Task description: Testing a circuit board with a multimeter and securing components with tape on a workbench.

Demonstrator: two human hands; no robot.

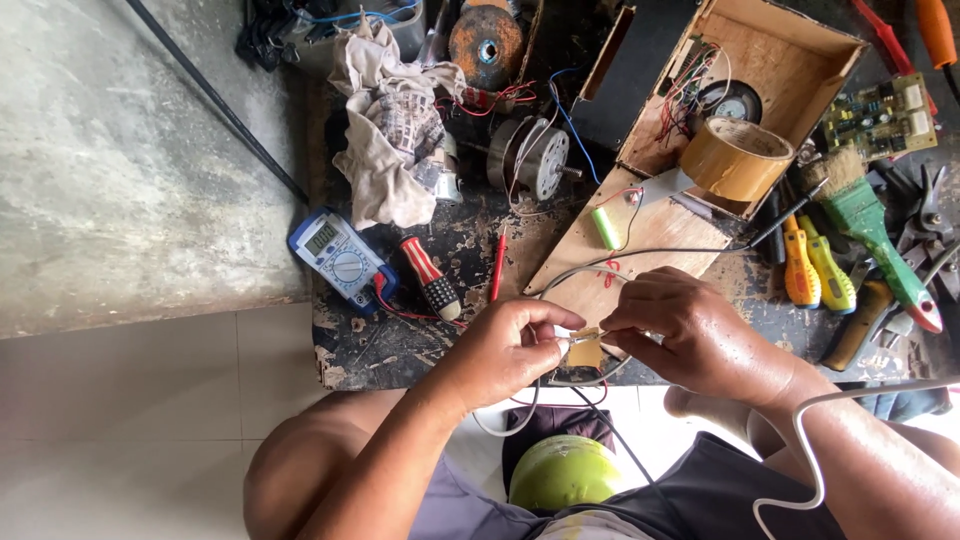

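Head view: the left hand [510, 345] and right hand [680, 335] meet above the near edge of the dark surface [400, 345], both pinched closed on a small piece of brown tape [585, 350] wrapped about thin wires. A tape roll [735, 158] rests in the wooden box [790, 60]; a blue multimeter [338, 255] lies left.

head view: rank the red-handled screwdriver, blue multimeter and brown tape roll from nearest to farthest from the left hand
From the left hand:
1. Red-handled screwdriver, just up-left of it on the bench.
2. Blue multimeter, further left at the bench edge.
3. Brown tape roll, far up-right by the wooden box.
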